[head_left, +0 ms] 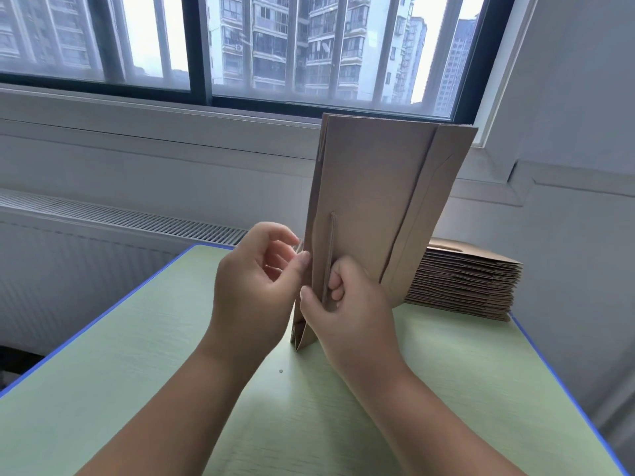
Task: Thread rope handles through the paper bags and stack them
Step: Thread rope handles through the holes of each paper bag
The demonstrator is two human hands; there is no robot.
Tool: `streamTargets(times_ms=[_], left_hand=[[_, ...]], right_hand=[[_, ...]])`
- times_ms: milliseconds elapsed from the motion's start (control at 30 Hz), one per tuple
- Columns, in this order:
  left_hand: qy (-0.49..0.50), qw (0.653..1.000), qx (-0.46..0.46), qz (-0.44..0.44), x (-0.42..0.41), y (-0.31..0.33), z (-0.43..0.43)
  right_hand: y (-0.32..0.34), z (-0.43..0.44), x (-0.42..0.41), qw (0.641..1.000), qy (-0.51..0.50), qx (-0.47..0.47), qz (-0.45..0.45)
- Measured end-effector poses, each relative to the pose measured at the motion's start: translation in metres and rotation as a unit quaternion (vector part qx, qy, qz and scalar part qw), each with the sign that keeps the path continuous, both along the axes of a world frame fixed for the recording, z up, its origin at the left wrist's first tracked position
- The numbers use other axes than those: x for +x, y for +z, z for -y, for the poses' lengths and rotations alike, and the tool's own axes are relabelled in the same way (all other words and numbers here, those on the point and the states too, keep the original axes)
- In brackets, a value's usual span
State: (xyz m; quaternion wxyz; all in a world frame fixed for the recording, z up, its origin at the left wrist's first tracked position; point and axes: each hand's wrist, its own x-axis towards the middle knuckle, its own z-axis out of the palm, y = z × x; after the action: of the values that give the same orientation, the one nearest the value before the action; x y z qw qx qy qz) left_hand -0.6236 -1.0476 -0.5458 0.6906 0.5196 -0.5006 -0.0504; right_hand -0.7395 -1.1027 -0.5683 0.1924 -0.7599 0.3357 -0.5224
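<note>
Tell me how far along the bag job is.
Done: unclear; a stack of bags lies on the table, handles not visible. In hand: the right hand grips one upright bag and a rope on its face; the left hand pinches at its edge. Left: finish this rope, then stack the bag.

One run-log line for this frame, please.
step: threading; right hand: grips paper bag, rope handle; left hand: pinching at bag edge; bag stack: on table behind

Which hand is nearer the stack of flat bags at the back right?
Right. The right hand grips the upright bag just left of the stack; the left hand pinches at that bag's opposite edge, farther from the stack.
</note>
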Motion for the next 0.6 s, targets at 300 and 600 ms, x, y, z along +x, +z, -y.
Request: streamTargets(times_ms=[300, 600], left_hand=[[-0.078, 0.995, 0.025, 0.053, -0.012, 0.004, -0.004], [-0.106, 0.99, 0.063, 0.07, -0.012, 0.0, -0.002]], right_hand=[[-0.002, 0.002, 0.003, 1.0, -0.001, -0.009, 0.004], [-0.002, 0.002, 0.001, 1.0, 0.006, 0.001, 0.0]])
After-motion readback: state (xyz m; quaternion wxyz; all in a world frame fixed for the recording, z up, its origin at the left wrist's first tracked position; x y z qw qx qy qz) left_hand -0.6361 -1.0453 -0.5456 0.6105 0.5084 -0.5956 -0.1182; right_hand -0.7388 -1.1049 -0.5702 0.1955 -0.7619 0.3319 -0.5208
